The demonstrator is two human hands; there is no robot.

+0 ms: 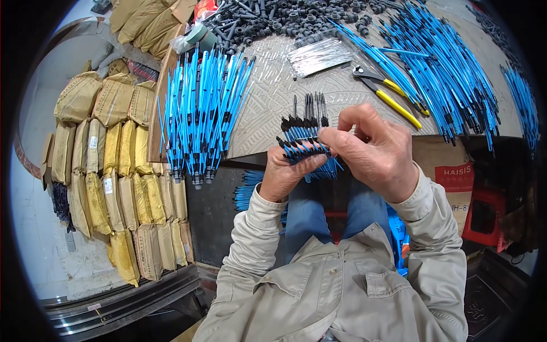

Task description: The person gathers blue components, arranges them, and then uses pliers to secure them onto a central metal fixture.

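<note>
Just off the front edge of the table, my left hand (284, 175) is closed around a bundle of thin blue rods with black end fittings (300, 133). Several black tips in the bundle point away from me over the table. From the right, my right hand (377, 149) reaches in with thumb and forefinger pinched against the bundle. A thin, pale sliver shows at those fingertips, too small to name. Beyond the hands lies a pile of thin silvery metal pins (320, 57). Pliers with yellow handles (397, 107) rest to the right of it.
Blue rods (199, 108) hang over the table's left front edge, and a larger heap (441, 68) covers its right side. Black plastic fittings (285, 20) are piled at the back. Wrapped packages (122, 148) are stacked at left; a red stool (484, 219) stands at right.
</note>
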